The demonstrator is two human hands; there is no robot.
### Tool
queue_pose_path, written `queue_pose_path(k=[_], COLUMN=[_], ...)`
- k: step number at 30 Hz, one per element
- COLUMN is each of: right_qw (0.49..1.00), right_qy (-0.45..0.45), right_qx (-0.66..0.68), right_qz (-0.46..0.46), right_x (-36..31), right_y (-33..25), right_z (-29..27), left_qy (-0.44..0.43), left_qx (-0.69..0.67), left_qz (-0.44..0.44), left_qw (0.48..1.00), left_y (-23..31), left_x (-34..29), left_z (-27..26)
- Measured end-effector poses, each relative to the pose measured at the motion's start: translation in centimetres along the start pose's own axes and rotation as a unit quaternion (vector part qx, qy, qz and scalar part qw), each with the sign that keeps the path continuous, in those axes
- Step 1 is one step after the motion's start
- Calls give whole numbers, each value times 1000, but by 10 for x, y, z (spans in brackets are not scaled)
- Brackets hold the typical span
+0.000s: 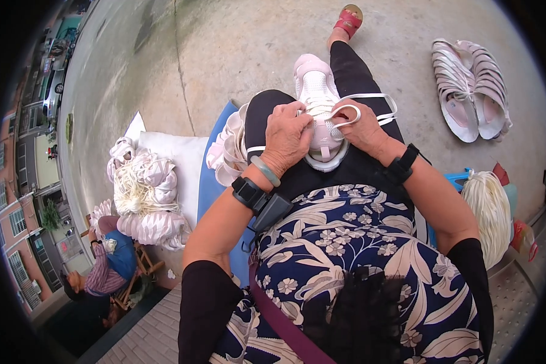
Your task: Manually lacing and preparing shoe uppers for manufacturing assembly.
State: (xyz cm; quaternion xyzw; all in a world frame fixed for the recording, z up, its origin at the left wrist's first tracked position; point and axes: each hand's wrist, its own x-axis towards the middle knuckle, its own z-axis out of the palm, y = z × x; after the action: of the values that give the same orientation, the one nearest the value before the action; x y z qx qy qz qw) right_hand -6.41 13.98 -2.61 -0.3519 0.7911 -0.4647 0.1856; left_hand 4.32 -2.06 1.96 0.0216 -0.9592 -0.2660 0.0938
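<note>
Fingers of the right hand [363, 130]: thumb and fingertips pinched narrow on a flat white lace [370, 95], right beside the shoe's lacing. Slack part of it loops out over the right thigh.
Fingers of the left hand [287, 136]: curled in close on the other side of the lacing. Can't tell if they've got lace or just the edge of the upper.
Pink-and-white sneaker [315, 88]: in the lap between both hands, toe pointing away, heel tab toward the belly.
Lacing step: my read is threading, well along, since white crossings already show up the front and the loose length is up near the opening.
Next pull: I'd say it calls for the right fingers to draw that slack through and keep the lace flat, with the left ones steadying the shoe.
Beside the left thigh: more pale pink shoe pieces [229, 145].
Farther left: a heap of shoes and laces [142, 188], plus another person [112, 276] sitting low.
Off to the right: a thick hank of white laces [486, 209], and a tied double stack of shoe uppers [486, 67] on the concrete floor [242, 48].
</note>
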Motion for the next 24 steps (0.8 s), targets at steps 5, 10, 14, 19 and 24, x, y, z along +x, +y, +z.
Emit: queue_pose_path(k=[5,10,14,19,24], right_qw=[999,999,997,993,994], right_qy=[7,13,-7,-20,-35], right_qx=[-11,-6,78,120,75], right_qz=[33,33,27,-2,71], right_x=[2,4,9,6,0], right_y=[-2,5,8,15,-13], right_z=[8,14,15,12,-2], left_qy=[9,18,44,46,38], left_qx=[-59,-79,-68,-48,-125], left_qz=[-40,-49,-41,-42,-78], left_qw=[997,995,996,997,988], left_y=[-6,-5,-5,-3,-15], left_x=[-5,-5,-5,-2,-9], left_z=[13,18,21,27,15])
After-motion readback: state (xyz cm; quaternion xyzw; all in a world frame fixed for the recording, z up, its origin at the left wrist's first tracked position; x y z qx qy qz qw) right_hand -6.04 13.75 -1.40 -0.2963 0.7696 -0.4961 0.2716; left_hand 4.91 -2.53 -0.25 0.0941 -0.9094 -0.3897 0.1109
